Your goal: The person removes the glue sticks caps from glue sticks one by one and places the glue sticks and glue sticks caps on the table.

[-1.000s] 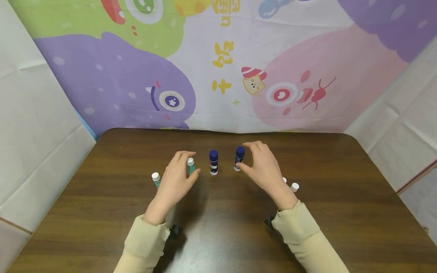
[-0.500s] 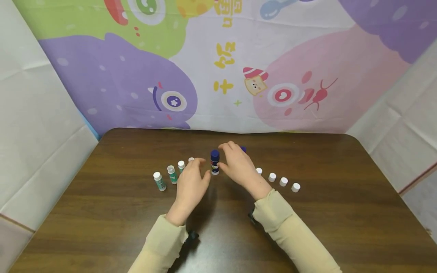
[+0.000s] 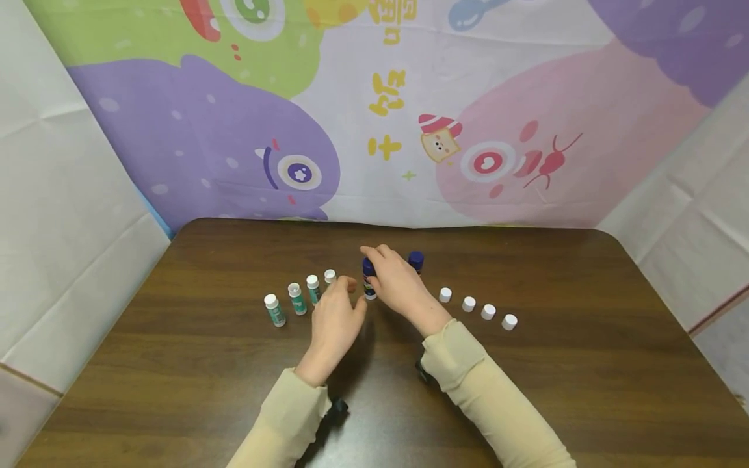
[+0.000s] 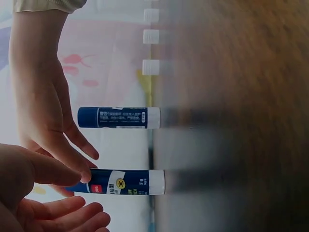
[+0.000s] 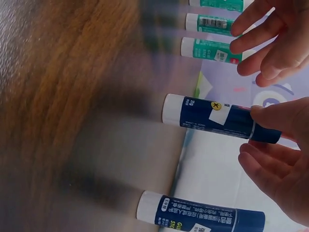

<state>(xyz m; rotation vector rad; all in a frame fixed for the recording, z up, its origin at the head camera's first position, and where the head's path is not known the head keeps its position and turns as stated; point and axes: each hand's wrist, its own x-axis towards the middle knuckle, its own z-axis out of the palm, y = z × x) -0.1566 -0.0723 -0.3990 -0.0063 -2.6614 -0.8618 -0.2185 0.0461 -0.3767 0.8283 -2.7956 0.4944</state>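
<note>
My right hand (image 3: 394, 283) pinches the upper end of a dark blue glue stick (image 5: 217, 116) with a white base, thumb on one side and fingers on the other. The stick stands upright on the table, partly hidden by the hand in the head view. Beside it on the left, my left hand (image 3: 336, 322) has loosely bent fingers and holds nothing. A second dark blue glue stick (image 4: 120, 118) stands just to the right. Several green glue sticks (image 3: 297, 300) with white tops stand in a slanting row left of my left hand, the last partly hidden behind it.
Several small white caps (image 3: 469, 304) sit in a slanting row on the right of the brown wooden table (image 3: 187, 377). A cartoon-printed cloth (image 3: 374, 188) hangs along the table's back edge. Pale panels (image 3: 76, 227) flank both sides.
My right hand has moved left from the right blue glue stick to the other one and now pinches it. My left hand has moved right, uncovering green glue sticks; more white caps show.
</note>
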